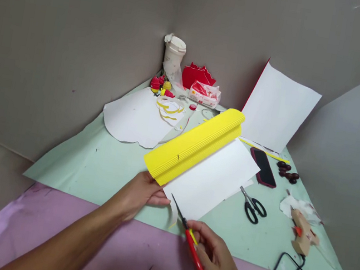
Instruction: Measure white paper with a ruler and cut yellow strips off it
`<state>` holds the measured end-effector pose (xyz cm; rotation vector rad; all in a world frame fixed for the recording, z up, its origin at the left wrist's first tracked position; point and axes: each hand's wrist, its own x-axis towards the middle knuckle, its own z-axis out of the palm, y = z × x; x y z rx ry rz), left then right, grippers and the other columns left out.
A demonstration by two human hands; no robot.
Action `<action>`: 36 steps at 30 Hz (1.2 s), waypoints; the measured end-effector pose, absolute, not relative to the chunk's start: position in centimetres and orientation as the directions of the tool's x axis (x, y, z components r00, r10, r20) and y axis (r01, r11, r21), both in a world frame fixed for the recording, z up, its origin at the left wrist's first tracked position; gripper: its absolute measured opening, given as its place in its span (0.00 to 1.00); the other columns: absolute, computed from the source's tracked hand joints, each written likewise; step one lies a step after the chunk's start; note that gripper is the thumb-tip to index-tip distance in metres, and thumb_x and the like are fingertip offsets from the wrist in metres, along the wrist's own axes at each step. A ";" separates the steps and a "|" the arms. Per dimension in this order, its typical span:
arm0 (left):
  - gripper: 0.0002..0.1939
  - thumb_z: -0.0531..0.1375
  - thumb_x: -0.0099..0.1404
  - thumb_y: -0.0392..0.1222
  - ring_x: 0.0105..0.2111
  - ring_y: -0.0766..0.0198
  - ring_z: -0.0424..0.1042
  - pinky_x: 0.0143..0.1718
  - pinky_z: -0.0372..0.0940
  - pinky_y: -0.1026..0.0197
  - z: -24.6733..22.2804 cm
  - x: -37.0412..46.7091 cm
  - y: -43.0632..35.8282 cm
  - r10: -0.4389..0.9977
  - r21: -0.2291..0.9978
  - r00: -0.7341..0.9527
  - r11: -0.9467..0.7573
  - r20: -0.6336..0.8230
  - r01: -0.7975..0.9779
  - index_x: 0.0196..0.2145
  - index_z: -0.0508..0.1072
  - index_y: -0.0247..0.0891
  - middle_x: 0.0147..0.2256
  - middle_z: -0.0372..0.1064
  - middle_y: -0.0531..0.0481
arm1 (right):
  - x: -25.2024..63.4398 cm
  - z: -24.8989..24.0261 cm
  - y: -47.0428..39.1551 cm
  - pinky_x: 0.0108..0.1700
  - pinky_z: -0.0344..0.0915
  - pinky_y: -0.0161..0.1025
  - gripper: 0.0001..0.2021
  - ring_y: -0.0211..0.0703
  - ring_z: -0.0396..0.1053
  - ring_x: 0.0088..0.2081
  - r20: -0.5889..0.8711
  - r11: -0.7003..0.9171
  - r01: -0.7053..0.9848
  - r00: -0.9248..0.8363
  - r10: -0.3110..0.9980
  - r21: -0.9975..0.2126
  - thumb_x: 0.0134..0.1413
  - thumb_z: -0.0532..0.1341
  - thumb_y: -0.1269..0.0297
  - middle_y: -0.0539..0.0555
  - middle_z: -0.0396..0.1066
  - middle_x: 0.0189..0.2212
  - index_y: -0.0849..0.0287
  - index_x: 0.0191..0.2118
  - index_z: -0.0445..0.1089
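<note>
Plain grey walls (pixel 77 44) meet in a corner beyond a pink surface (pixel 132 256) and, laid over it, a pale green sheet (pixel 71 167). Just above the left fingers is a bright yellow ridged paper sheet with a white back (pixel 195 144), its far-left side curled over; the left hand (pixel 144 193) grasps its near corner. A thin white-and-yellow paper strip (pixel 173 214) hangs just right of those fingertips. The right hand (pixel 210 253) is wrapped around red-handled scissors with dark blades (pixel 194 255), the tip pointing at the sheet's near edge, close to the left fingers; whether it touches the paper I cannot tell. Right of and beyond the right fingers lie black-handled scissors (pixel 252 207), a dark phone with a red edge (pixel 263 167) and, farther right, a tan glue gun with an orange trigger (pixel 303 232). Well beyond the left fingers are a large white irregular paper piece (pixel 135 116), looped yellow-and-white strips (pixel 170 110) and, farthest from them, a white lidded tub (pixel 174 53).
</note>
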<state>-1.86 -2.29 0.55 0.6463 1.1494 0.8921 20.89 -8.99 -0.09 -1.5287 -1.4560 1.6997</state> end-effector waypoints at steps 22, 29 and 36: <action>0.19 0.67 0.60 0.44 0.38 0.54 0.81 0.39 0.76 0.58 0.2 -1.9 -2.3 0.869 0.826 0.140 0.494 -0.474 -0.271 0.48 0.77 0.36 0.43 0.80 0.42 | 21.4 -0.1 -9.0 0.34 0.61 0.37 0.28 0.44 0.61 0.31 -0.457 -0.330 0.362 -0.357 0.815 -0.872 0.61 0.58 0.41 0.54 0.69 0.33 0.58 0.56 0.71; 0.20 0.68 0.58 0.46 0.38 0.53 0.81 0.39 0.75 0.58 0.1 -1.9 -2.5 0.865 0.820 0.136 0.501 -0.483 -0.275 0.47 0.77 0.36 0.43 0.80 0.42 | 21.1 0.0 -9.0 0.30 0.57 0.34 0.26 0.41 0.59 0.30 -0.424 -0.288 0.376 -0.358 0.832 -0.881 0.63 0.57 0.44 0.51 0.64 0.30 0.60 0.55 0.69; 0.25 0.70 0.55 0.50 0.40 0.52 0.80 0.39 0.75 0.58 0.2 -1.8 -2.6 0.866 0.824 0.151 0.500 -0.477 -0.267 0.47 0.77 0.36 0.44 0.80 0.42 | 20.8 0.3 -9.0 0.30 0.55 0.33 0.22 0.39 0.56 0.29 -0.402 -0.268 0.374 -0.348 0.847 -0.888 0.64 0.57 0.47 0.48 0.60 0.29 0.59 0.52 0.68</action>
